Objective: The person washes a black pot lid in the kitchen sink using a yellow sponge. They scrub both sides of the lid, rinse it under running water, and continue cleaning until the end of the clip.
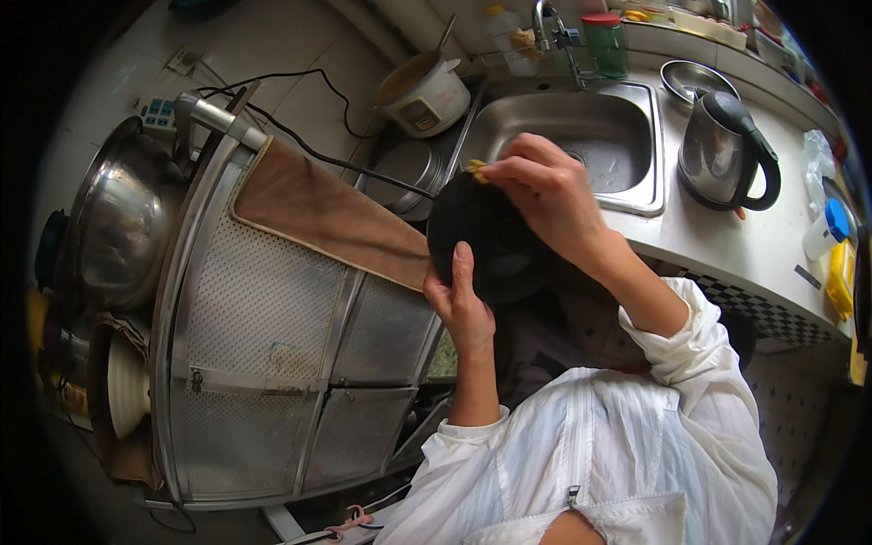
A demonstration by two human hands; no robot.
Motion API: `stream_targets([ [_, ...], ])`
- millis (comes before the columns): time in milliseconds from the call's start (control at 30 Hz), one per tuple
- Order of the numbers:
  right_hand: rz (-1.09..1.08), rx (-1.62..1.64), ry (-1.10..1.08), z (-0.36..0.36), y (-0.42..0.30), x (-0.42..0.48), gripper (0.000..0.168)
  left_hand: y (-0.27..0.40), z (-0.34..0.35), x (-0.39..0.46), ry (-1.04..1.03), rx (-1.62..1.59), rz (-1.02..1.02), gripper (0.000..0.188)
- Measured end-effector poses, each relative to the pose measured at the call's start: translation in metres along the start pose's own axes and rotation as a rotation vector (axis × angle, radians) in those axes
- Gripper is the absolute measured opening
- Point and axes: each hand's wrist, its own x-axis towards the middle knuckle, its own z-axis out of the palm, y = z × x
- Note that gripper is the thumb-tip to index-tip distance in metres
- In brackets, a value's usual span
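Observation:
A round black disc [501, 242], perhaps the power base of an electric kettle, is held up in front of me. My left hand [466, 306] grips its near left edge, thumb on the upper face and fingers hidden underneath. My right hand [548, 191] pinches a small yellow cloth or sponge [477, 170] against the disc's far rim. A black cord [340, 163] runs from the left and meets the disc's left edge; whether it joins there I cannot tell. Beyond the disc is a stainless steel sink [627, 136] with a chrome faucet [569, 44].
An electric kettle [722, 150] and a steel bowl [698, 78] stand on the white counter [688, 228], right of the sink. Left are a rice cooker [426, 95], a brown mat [327, 211] on a metal cabinet [266, 286], a large steel basin [126, 225] and a power strip [158, 112].

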Motion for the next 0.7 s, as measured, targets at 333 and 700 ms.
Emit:
stream_targets([
  [333,-0.035,-0.044,-0.001,0.004,-0.004,0.006,0.013,-0.003,0.005,-0.003,-0.052,0.046,0.041,0.031],
  [700,-0.086,-0.088,-0.043,0.001,0.003,0.002,0.020,-0.005,0.001,0.000,-0.024,0.041,0.036,0.031],
])
